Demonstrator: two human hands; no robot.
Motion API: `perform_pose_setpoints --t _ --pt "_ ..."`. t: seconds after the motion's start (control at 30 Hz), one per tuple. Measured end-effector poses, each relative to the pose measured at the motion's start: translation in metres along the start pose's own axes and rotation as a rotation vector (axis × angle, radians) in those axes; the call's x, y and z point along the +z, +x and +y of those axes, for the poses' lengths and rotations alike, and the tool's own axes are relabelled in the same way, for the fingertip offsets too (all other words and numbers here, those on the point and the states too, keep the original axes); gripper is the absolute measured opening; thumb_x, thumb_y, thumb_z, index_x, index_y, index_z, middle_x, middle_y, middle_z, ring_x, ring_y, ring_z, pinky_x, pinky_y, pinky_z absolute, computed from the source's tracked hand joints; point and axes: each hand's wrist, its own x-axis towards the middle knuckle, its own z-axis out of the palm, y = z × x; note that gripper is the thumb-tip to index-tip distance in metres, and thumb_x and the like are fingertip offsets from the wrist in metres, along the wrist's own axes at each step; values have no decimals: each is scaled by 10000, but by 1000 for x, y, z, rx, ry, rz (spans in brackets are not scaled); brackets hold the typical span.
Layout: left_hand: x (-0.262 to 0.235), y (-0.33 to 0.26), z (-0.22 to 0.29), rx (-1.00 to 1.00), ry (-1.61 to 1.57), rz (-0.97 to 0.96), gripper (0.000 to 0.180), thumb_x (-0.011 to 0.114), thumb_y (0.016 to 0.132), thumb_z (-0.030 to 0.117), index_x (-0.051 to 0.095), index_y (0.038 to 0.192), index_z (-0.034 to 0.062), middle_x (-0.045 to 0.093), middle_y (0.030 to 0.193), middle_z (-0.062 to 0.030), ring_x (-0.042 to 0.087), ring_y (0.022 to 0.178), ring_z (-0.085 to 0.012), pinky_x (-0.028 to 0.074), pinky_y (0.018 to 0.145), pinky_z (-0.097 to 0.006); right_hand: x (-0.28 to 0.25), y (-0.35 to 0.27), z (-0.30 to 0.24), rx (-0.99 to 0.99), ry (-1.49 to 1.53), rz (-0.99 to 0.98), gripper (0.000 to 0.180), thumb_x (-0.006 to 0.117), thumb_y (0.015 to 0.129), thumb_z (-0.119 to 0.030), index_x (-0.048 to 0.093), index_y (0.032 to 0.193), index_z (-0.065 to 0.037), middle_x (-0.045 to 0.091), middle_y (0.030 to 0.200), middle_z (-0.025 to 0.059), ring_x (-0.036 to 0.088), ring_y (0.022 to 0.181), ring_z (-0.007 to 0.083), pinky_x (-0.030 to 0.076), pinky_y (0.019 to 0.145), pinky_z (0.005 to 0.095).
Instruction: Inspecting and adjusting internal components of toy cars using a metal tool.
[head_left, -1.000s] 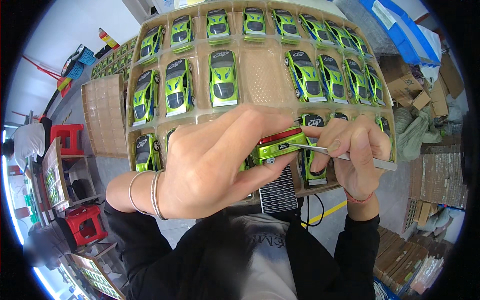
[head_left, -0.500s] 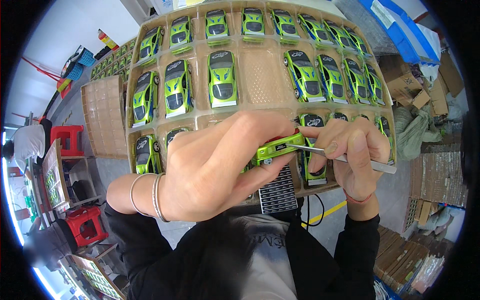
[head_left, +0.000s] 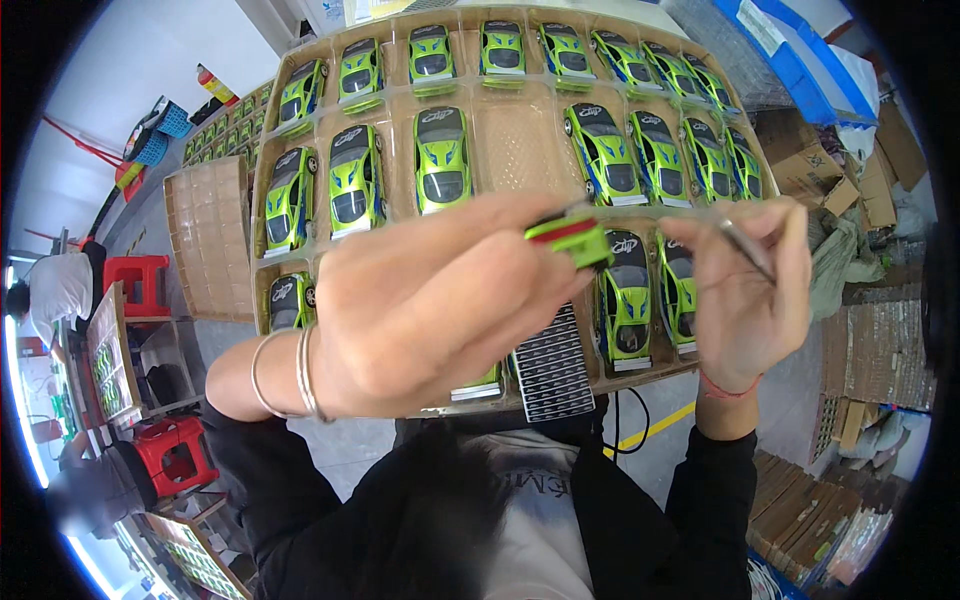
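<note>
Just above the near edge of the tray (head_left: 290,75), the left hand (head_left: 430,300) is pinching a small green toy car (head_left: 572,238) between thumb and fingertips, holding it up over the third row of pockets. Its red-and-dark end is poking out past the fingertips toward the right. The right hand (head_left: 745,290) is closing around a thin metal tool (head_left: 745,248) (tweezers or a pick, I cannot tell which), with the tip raised and standing a little to the right of the car, apart from it.

To do this step well, the left hand should be keeping the car steady and turned so that the exposed end is facing the tool, with the fingertips staying clear of the spot being worked. The right hand should be bracing lightly against the left before the tip is coming in, since a slim point slips easily on smooth painted plastic. Light pressure seems wise; the small part could pop loose and drop among the cars.

Beyond the hands, green cars (head_left: 440,160) are lying nose-far in their pockets, with one pocket (head_left: 520,145) in the middle row standing empty. A ribbed dark block (head_left: 552,365) is resting at the tray's near rim. Far left, red stools (head_left: 140,285) are standing on the floor.
</note>
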Motion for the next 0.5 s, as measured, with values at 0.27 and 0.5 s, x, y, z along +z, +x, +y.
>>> perform_pose_setpoints --t 0.27,0.5 --pt "64 14 -72 34 300 17 337 791 798 85 689 1119 72 714 1161 -130 699 1078 -312 592 878 -368 -9 -14 11 151 -17 55 420 405 1088 -269 621 972 73 658 792 164 645 709 201 529 712 327" --pt "13 4 -74 -88 367 -237 291 744 809 88 724 1099 95 693 1231 -115 640 1189 -328 566 924 -409 -10 -22 13 481 -204 -197 262 543 1046 -166 672 969 48 696 821 93 658 765 118 515 708 257"
